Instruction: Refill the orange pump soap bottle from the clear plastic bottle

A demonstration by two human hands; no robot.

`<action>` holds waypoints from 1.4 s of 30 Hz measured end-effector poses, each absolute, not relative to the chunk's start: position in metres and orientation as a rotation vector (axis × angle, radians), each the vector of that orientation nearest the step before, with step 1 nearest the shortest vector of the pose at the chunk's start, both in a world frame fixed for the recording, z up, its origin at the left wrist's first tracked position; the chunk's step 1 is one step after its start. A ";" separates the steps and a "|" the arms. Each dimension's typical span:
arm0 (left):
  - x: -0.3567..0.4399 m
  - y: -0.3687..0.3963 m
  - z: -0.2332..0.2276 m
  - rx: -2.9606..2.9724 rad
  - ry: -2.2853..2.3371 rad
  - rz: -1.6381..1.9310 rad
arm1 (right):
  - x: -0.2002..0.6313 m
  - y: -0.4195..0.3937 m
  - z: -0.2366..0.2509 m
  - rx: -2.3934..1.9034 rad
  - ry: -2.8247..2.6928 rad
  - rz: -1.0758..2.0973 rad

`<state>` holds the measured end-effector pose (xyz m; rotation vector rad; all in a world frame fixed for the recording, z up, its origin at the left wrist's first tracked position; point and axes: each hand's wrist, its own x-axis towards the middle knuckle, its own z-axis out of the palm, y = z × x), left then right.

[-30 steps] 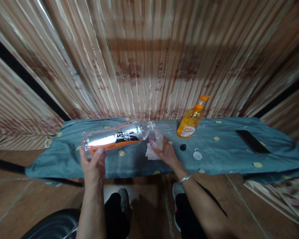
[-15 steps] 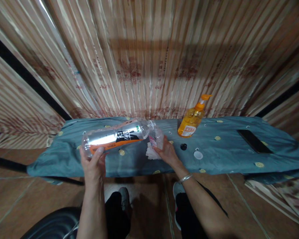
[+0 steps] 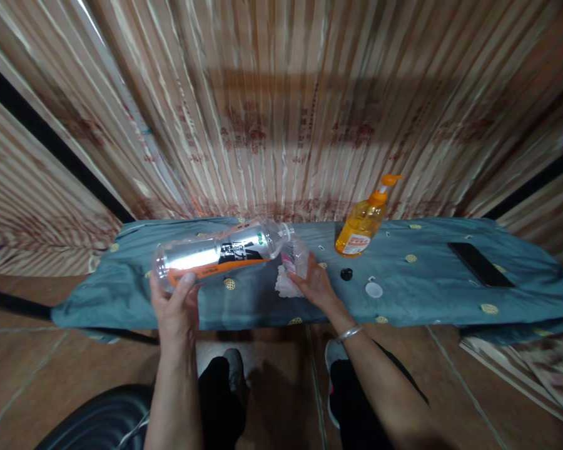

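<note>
The left hand is gripping the base of a big clear bottle, tipped sideways, mouth just left of the small cup the right hand is steadying. Any liquid could be missing that narrow cup and soaking the blue cloth. The bottle is looking nearly empty, silver-and-orange labelled.

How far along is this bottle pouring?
Done: two caps lie off on the cloth. In hand: the left hand tips the open bottle toward a clear cup held by the right hand. Left: the pump bottle stands untouched.
</note>
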<state>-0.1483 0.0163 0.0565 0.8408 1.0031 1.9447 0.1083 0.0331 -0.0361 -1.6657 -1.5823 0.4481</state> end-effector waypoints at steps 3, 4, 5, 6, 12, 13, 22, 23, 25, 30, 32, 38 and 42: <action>-0.148 0.016 0.057 0.839 0.994 1.946 | 0.108 0.033 -0.033 -1.665 -1.589 0.454; -0.148 0.016 0.057 0.839 0.991 1.946 | 0.108 0.032 -0.033 -1.664 -1.589 0.459; -0.148 0.017 0.056 0.840 0.988 1.948 | 0.108 0.032 -0.032 -1.664 -1.588 0.462; -0.148 0.017 0.056 0.842 0.984 1.952 | 0.108 0.032 -0.032 -1.666 -1.585 0.466; -0.149 0.017 0.055 0.852 0.963 1.964 | 0.108 0.032 -0.033 -1.671 -1.562 0.475; -0.150 0.018 0.055 0.853 0.961 1.966 | 0.108 0.032 -0.033 -1.667 -1.564 0.475; -0.151 0.019 0.054 0.853 0.952 1.975 | 0.107 0.031 -0.027 -1.706 -1.564 0.511; -0.151 0.018 0.054 0.854 0.951 1.973 | 0.107 0.031 -0.027 -1.708 -1.564 0.508; -0.151 0.018 0.054 0.854 0.950 1.971 | 0.107 0.031 -0.028 -1.717 -1.560 0.506; -0.151 0.019 0.054 0.835 0.948 1.974 | 0.108 0.032 -0.029 -1.705 -1.570 0.509; -0.151 0.019 0.054 0.831 0.946 1.973 | 0.108 0.032 -0.029 -1.702 -1.572 0.511; -0.150 0.018 0.055 0.839 0.930 1.961 | 0.107 0.033 -0.031 -1.703 -1.555 0.498; -0.150 0.018 0.055 0.835 0.930 1.963 | 0.108 0.033 -0.034 -1.685 -1.566 0.482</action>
